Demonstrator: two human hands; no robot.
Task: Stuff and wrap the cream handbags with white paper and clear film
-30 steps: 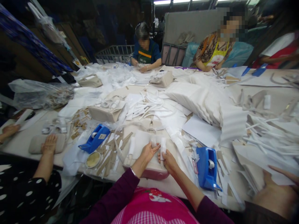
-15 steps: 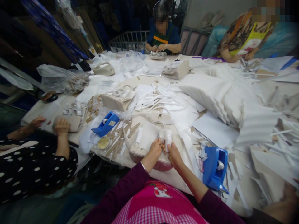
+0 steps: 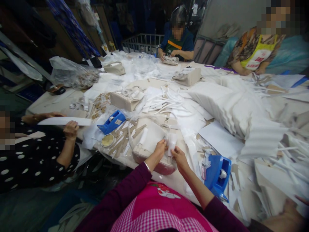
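A cream handbag (image 3: 151, 140) lies in front of me on the table, its pinkish base toward me. A white foam-like wrap (image 3: 172, 141) stands up on the bag's right part, around what looks like its strap. My right hand (image 3: 180, 158) pinches the lower end of this wrap between thumb and fingers. My left hand (image 3: 159, 151) is closed just left of the wrap, close to a metal ring; what its fingertips hold is too small to make out. Another white wrapped piece (image 3: 143, 136) lies on the bag's left side.
Blue tape dispensers stand right (image 3: 218, 177) and left (image 3: 111, 121) of the bag. Cardboard strips (image 3: 123, 138) and a round tin (image 3: 107, 140) lie left. Stacked white sheets (image 3: 229, 100) fill the right. A co-worker in polka dots (image 3: 36, 154) sits close at left; two more work across the table.
My right hand has shifted slightly on the wrap, its fingers looser and lower. The co-worker at left has lifted a long white sheet. The view has tilted slightly.
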